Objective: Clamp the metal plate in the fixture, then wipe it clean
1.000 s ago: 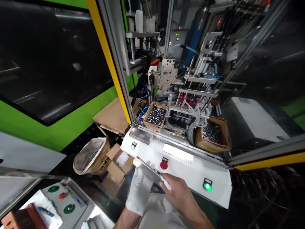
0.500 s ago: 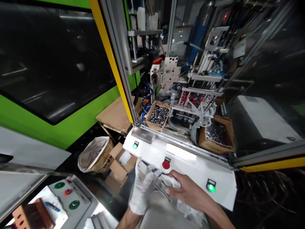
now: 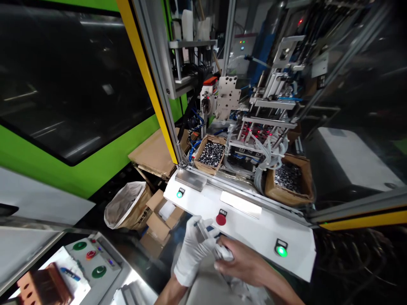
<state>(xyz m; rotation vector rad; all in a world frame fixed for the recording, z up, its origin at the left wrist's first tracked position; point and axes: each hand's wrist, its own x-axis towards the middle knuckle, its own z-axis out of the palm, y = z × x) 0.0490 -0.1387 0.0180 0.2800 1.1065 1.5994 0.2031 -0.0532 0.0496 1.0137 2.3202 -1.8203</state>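
My left hand [image 3: 194, 248], in a white glove, is closed around a narrow grey metal piece [image 3: 201, 231], whose end sticks up between the fingers. My bare right hand [image 3: 238, 259] pinches a crumpled white cloth [image 3: 224, 253] against the lower part of that piece. More white material hangs below the right hand, blurred. The fingers and cloth hide much of the metal piece, so its full shape does not show. Both hands are just in front of the white control panel [image 3: 200, 202], near its red button [image 3: 221, 219].
Green-lit buttons [image 3: 281, 250] sit on the panel. Behind it stand cardboard boxes of small metal parts [image 3: 210, 154] and a pneumatic fixture [image 3: 270, 123]. At left are an open carton [image 3: 158, 228], a white-lined sack [image 3: 124, 203] and a grey button box [image 3: 95, 258].
Both hands have shifted slightly, with the right hand and cloth moving left along the metal piece toward the left hand. The metal piece is turned so that less of its length shows.
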